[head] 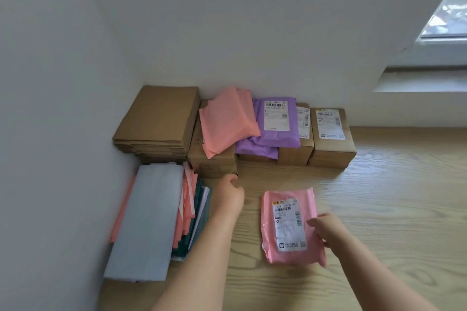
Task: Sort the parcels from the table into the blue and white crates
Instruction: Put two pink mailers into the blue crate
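A pink parcel [288, 225] with a white shipping label lies on the wooden table [379, 197] in front of me. My right hand [327, 233] grips its right edge, thumb on top near the label. My left hand [228, 195] is further left with its fingers curled, knuckles against the lower front corner of a cardboard box [214, 156]; its fingertips are hidden. Against the wall, a salmon parcel [227, 121] and purple parcels [273, 131] lie on top of brown boxes. A labelled box [331, 136] stands at the right end of that row. No crate is in view.
A stack of flat brown cardboard [159, 121] fills the far left corner. Near it lie a grey-blue sheet bundle [149, 222] and several pink and green mailer bags [194, 209]. White walls close the left and back; a window sill [419, 81] is at the right.
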Tool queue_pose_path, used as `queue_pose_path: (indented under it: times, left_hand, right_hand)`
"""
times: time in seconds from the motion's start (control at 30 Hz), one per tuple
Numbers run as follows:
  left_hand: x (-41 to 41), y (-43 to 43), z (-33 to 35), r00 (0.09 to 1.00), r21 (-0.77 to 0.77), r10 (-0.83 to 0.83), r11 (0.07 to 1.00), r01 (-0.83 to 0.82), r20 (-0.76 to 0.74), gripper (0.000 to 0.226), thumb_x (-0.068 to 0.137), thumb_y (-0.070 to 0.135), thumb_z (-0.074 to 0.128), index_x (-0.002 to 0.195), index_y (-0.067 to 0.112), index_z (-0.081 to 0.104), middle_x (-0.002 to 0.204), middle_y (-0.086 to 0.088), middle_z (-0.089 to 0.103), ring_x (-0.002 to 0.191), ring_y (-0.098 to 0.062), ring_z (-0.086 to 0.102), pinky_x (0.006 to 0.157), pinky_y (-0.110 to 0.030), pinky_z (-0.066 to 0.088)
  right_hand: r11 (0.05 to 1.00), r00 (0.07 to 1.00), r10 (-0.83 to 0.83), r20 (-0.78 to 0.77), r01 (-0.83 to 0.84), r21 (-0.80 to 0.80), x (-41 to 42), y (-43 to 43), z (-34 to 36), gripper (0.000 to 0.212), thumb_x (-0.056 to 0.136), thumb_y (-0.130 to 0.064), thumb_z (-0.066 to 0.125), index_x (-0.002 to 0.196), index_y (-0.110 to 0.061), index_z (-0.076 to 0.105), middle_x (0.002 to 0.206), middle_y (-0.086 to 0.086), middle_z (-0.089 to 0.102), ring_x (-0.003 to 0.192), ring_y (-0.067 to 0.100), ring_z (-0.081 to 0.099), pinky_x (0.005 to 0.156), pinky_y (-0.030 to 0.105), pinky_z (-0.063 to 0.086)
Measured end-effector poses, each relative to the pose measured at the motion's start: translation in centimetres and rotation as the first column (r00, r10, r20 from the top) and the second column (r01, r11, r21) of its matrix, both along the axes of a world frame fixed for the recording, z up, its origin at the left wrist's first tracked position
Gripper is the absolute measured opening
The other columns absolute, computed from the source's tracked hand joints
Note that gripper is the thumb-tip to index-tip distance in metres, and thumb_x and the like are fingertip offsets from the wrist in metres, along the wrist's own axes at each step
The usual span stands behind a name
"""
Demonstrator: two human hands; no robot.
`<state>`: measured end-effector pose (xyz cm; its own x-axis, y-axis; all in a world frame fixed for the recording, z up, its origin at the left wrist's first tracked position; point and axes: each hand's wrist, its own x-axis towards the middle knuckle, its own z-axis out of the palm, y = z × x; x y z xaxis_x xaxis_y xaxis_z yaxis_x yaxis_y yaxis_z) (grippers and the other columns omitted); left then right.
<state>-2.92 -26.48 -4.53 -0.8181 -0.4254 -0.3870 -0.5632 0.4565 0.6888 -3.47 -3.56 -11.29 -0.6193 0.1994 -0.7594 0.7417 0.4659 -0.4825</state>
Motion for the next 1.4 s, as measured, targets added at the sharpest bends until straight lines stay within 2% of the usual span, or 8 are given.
queue_pose_path:
  times: [0.13, 0.23, 0.43, 0.57, 0.8, 0.97, 1.17, 1.4]
  left_hand:
    - [-1.3, -1.5, 1.1, 0.979, -0.031, 0.116, 0.992, -0.123, -0.166, 0.039, 0.097, 0.004, 0.046, 0.132, 0.016, 0.058, 0.139, -0.003, 0.053, 0.115, -0.017, 0.056, 0.080, -0.021, 0.039]
    - [-2.3, -2.9, 1.9, 0.945, -0.074, 0.168, 0.978, -0.196, -0.279, 0.038, 0.096, 0.002, 0.045, 0.130, 0.014, 0.059, 0.134, -0.004, 0.054, 0.111, -0.019, 0.057, 0.081, -0.025, 0.043]
    - [-5.4, -6.3, 1.9, 0.955, -0.134, -0.099, 0.989, 0.064, -0.279, 0.046, 0.095, -0.001, 0.039, 0.137, 0.010, 0.053, 0.139, -0.007, 0.052, 0.126, -0.027, 0.050, 0.107, -0.042, 0.044]
    - [-6.0, -7.4, 2.0, 0.969, -0.058, -0.204, 0.979, 0.198, -0.141, 0.042, 0.102, 0.002, 0.036, 0.141, 0.010, 0.051, 0.141, -0.009, 0.049, 0.125, -0.024, 0.049, 0.098, -0.024, 0.037]
    - [-5.6, -8.2, 2.5, 0.985, 0.152, -0.125, 0.978, 0.143, -0.121, 0.038, 0.105, 0.009, 0.039, 0.141, 0.012, 0.053, 0.142, -0.005, 0.051, 0.127, -0.020, 0.048, 0.097, -0.018, 0.034]
    - [-5.6, -8.1, 5.6, 0.981, 0.326, 0.026, 0.945, 0.040, -0.195, 0.036, 0.105, 0.025, 0.043, 0.138, 0.017, 0.056, 0.125, 0.000, 0.059, 0.110, -0.012, 0.051, 0.088, -0.023, 0.037]
    - [-5.9, -7.7, 9.2, 0.933, 0.595, 0.263, 0.801, -0.068, -0.247, 0.027, 0.103, 0.041, 0.045, 0.113, 0.022, 0.063, 0.119, -0.002, 0.069, 0.102, -0.014, 0.065, 0.091, -0.031, 0.051]
    - [-4.1, -7.1, 11.5, 0.911, 0.957, 0.378, 0.284, 0.054, -0.163, 0.072, 0.091, 0.071, 0.043, 0.123, 0.010, 0.063, 0.117, -0.018, 0.071, 0.111, -0.038, 0.067, 0.094, -0.051, 0.054]
  right_hand:
    - [0.995, 0.976, 0.064, -0.209, -0.046, 0.090, -2.8, -2.0, 3.6, 0.043, 0.092, -0.008, 0.060, 0.133, 0.000, 0.053, 0.126, 0.019, 0.063, 0.107, 0.032, 0.061, 0.084, 0.030, 0.042]
    - [0.997, 0.918, 0.067, -0.391, -0.074, -0.003, -5.5, -5.4, 7.5, 0.035, 0.093, -0.019, 0.060, 0.127, -0.012, 0.060, 0.120, 0.008, 0.066, 0.103, 0.025, 0.062, 0.085, 0.032, 0.047]
    - [0.974, 0.838, 0.083, -0.539, -0.183, -0.135, -11.1, -14.1, 13.0, 0.037, 0.100, -0.035, 0.053, 0.132, -0.017, 0.054, 0.120, 0.001, 0.062, 0.100, 0.020, 0.062, 0.076, 0.030, 0.049]
    - [0.968, 0.845, 0.133, -0.518, -0.223, -0.116, -13.2, -17.1, 13.3, 0.049, 0.097, -0.033, 0.058, 0.140, -0.011, 0.048, 0.134, 0.009, 0.056, 0.122, 0.029, 0.054, 0.103, 0.040, 0.044]
    - [0.953, 0.846, 0.251, -0.470, -0.301, -0.033, -14.0, -18.1, 12.1, 0.027, 0.090, -0.009, 0.061, 0.114, 0.004, 0.061, 0.114, 0.022, 0.062, 0.102, 0.042, 0.063, 0.092, 0.054, 0.053]
    - [0.961, 0.851, 0.092, -0.517, -0.212, -0.178, -12.7, -16.5, 13.7, 0.024, 0.085, 0.005, 0.056, 0.083, -0.016, 0.067, 0.099, 0.022, 0.069, 0.097, 0.043, 0.066, 0.087, 0.054, 0.056]
    - [0.954, 0.802, -0.012, -0.597, -0.170, -0.248, -11.2, -12.7, 16.3, 0.027, 0.087, 0.004, 0.056, 0.096, -0.017, 0.070, 0.092, 0.004, 0.072, 0.085, 0.019, 0.066, 0.069, 0.030, 0.054]
    - [0.959, 0.713, -0.108, -0.693, -0.108, -0.261, -9.5, -9.0, 17.4, 0.040, 0.081, 0.017, 0.052, 0.073, -0.019, 0.067, 0.082, -0.006, 0.065, 0.084, 0.018, 0.058, 0.068, 0.016, 0.043]
